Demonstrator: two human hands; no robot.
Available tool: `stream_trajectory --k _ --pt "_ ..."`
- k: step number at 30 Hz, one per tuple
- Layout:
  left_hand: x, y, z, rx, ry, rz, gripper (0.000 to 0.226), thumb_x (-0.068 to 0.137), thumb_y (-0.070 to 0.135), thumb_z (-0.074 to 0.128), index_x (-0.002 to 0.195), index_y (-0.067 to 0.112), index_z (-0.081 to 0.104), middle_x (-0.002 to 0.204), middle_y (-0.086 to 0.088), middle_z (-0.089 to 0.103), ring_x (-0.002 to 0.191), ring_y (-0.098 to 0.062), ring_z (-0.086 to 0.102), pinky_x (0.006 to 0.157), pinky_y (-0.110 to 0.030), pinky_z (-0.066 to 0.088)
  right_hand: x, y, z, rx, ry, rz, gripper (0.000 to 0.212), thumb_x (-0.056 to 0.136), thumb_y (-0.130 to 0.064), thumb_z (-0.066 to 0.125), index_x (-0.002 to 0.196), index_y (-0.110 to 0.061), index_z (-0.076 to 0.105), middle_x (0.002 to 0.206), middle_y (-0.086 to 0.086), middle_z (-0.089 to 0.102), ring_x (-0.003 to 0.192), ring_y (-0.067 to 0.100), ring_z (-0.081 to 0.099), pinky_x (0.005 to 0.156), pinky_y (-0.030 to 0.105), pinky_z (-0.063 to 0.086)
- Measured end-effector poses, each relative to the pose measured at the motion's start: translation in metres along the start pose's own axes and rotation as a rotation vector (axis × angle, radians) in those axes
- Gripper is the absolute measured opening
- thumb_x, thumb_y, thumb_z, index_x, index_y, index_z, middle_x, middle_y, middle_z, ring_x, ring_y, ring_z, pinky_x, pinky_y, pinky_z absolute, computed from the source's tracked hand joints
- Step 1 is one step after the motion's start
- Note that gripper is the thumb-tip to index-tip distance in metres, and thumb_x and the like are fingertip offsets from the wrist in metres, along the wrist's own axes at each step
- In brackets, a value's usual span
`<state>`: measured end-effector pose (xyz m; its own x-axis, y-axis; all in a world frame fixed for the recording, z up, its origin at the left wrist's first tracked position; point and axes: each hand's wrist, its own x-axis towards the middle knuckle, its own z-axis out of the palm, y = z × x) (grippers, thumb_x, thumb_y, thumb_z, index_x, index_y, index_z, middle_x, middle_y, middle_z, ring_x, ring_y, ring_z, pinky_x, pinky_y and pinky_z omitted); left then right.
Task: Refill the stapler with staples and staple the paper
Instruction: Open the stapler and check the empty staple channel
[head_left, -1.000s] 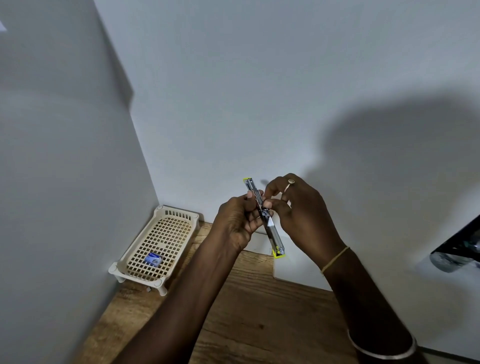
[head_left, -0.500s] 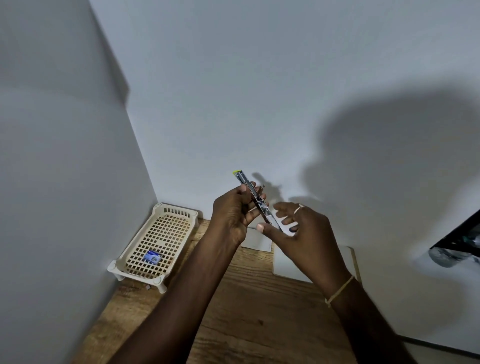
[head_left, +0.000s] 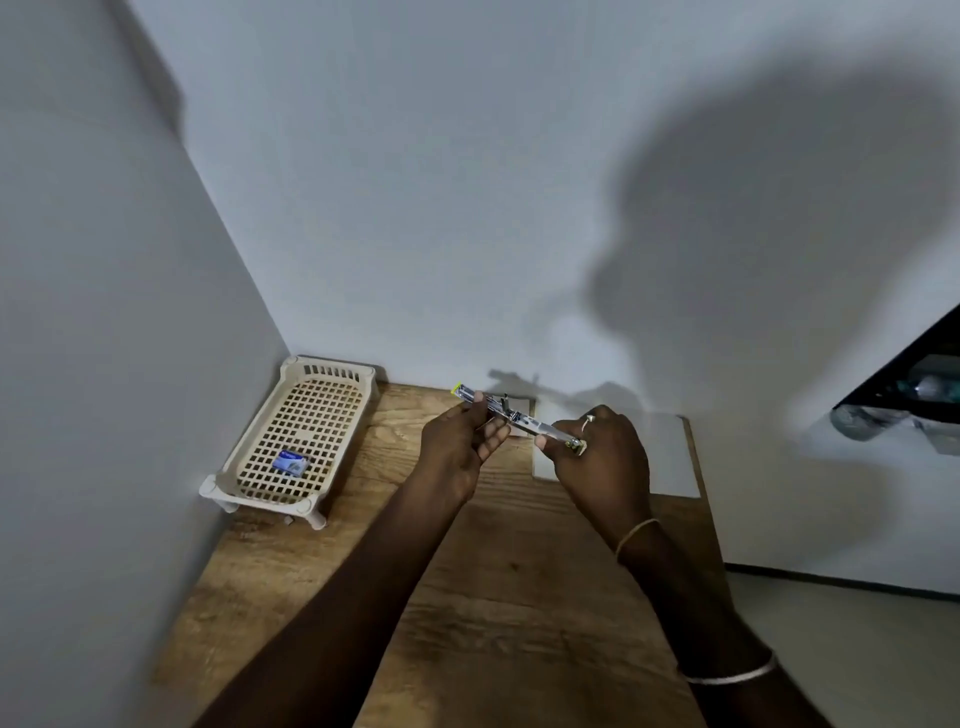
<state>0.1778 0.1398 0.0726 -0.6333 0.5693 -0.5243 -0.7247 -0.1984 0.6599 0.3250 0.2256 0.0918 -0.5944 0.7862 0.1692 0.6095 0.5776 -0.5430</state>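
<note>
A slim metal stapler with a yellow-green tip lies nearly level in the air above the wooden table, spread open lengthwise. My left hand pinches its far-left part near the yellow tip. My right hand grips the near-right end of the metal rail. White paper rests flat on the table under and behind my right hand. A small blue staple box sits in the cream basket on the left.
The cream slotted basket stands on short legs in the table's back-left corner against white walls. A smaller white sheet lies by the back wall. A dark object juts in at the right edge.
Both hands have come down closer to the table and the stapler has tilted from steep to nearly level. My right hand, briefly spread beside the stapler, now grips its right end.
</note>
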Motion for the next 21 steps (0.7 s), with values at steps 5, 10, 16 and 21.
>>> stream_trajectory --k 5,10,16,21 --pt "0.01 -0.045 -0.034 0.069 0.114 -0.04 0.009 0.09 0.006 0.072 0.093 -0.002 0.07 0.081 -0.014 0.073 0.07 -0.02 0.073 0.072 -0.032 0.064 -0.033 0.027 0.032 -0.049 0.048 0.05 0.029 0.07 -0.037 0.088 0.082 -0.014 0.074 0.077 -0.001 0.055 0.079 0.026 0.057 0.06 0.034 0.048" --pt "0.012 -0.073 -0.059 0.175 0.168 -0.044 0.02 0.084 0.007 0.078 0.097 -0.006 0.07 0.085 -0.016 0.074 0.077 -0.023 0.073 0.072 -0.031 0.064 -0.05 0.051 0.059 -0.162 -0.054 0.074 0.031 0.063 -0.032 0.092 0.081 -0.013 0.075 0.074 0.004 0.061 0.073 0.027 0.058 0.06 0.04 0.052" --pt "0.019 -0.093 -0.077 0.25 0.231 -0.04 0.01 0.084 0.001 0.077 0.083 0.002 0.067 0.083 -0.014 0.07 0.071 -0.019 0.069 0.066 -0.027 0.06 -0.065 0.069 0.086 -0.193 -0.114 0.038 0.023 0.062 -0.03 0.091 0.078 -0.019 0.079 0.072 0.005 0.06 0.075 0.034 0.06 0.061 0.039 0.044" --pt "0.026 -0.105 -0.09 0.36 0.318 -0.021 0.017 0.079 0.002 0.082 0.089 0.0 0.069 0.084 -0.015 0.071 0.069 -0.02 0.069 0.071 -0.036 0.06 -0.071 0.082 0.099 -0.163 -0.168 0.051 0.027 0.075 -0.036 0.083 0.101 -0.027 0.08 0.083 0.003 0.061 0.086 0.029 0.058 0.072 0.04 0.044"
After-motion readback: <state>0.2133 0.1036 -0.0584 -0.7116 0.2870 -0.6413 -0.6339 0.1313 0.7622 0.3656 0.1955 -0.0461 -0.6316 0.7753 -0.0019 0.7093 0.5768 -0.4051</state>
